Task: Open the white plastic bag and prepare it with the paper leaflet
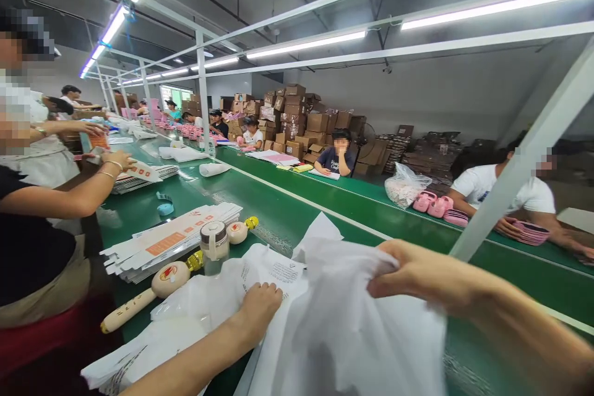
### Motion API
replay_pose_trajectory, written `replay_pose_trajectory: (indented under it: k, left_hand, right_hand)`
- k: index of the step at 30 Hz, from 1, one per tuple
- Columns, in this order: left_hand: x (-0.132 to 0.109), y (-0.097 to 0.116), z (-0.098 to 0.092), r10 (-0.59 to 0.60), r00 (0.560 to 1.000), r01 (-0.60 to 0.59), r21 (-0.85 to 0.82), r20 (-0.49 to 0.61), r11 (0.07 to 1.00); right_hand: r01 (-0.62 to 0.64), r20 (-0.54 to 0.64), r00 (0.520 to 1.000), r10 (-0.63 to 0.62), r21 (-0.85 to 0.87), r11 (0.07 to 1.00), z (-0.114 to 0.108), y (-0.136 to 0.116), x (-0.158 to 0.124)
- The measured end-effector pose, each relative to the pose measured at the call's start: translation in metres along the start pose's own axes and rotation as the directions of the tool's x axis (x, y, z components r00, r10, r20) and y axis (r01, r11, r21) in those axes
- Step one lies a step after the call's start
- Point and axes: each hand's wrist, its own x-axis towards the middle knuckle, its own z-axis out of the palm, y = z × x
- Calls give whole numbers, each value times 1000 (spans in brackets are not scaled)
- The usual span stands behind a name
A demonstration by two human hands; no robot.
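Head view: the right forearm reaches in from the lower right, and the right hand (415,271) pinches the white sheet (346,315) between thumb and fingers, over the green table (278,195). The left hand (263,304) lies palm down, fingers curled, on the printed plastic bag (271,266); whether it grips, I cannot tell. Beyond stands a round container (215,241), contents unclear; across the table, a clear bag (406,184) holds pale pieces.

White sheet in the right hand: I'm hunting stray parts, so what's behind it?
Beyond the white sheet, green tabletop shows; whatever the sheet covers can't be seen.
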Motion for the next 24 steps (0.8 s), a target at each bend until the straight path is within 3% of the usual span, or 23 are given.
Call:
replay_pose_trajectory:
  k: [1, 2, 7, 10, 12, 16, 20, 22, 24]
  left_hand:
    - [2, -6, -6, -32, 999, 32, 6, -12, 999]
    - [3, -12, -14, -58, 997, 58, -5, -45, 998]
    - [1, -42, -67, -210, 940, 151, -224, -269, 963]
    - [2, -49, -92, -301, 882, 173, -343, -362, 923]
    - [3, -43, -96, -303, 869, 144, -386, -391, 911]
    - [0, -14, -67, -101, 926, -30, -335, -365, 942]
    - [-19, 7, -19, 145, 949, -194, -155, -279, 969]
    - [-43, 9, 6, 319, 870, -332, 31, -376, 943]
    - [-74, 7, 34, 524, 693, -441, 284, -495, 851]
  right_hand:
    - [-67, 205, 978, 45, 101, 993, 15, 10, 13]
    - [-109, 256, 964, 73, 129, 986, 31, 23, 27]
    - [-234, 241, 944, 225, 12, 972, 105, 87, 89]
    - [-246, 199, 943, 267, -123, 961, 124, 106, 114]
    - [-235, 186, 944, 272, -197, 952, 127, 109, 126]
    - [-178, 125, 968, 218, -270, 946, 127, 102, 140]
    - [-157, -172, 979, 109, -295, 942, 126, 100, 121]
    - [-153, -315, 947, 67, -256, 955, 128, 106, 96]
    - [-137, -383, 922, 59, -178, 974, 136, 116, 64]
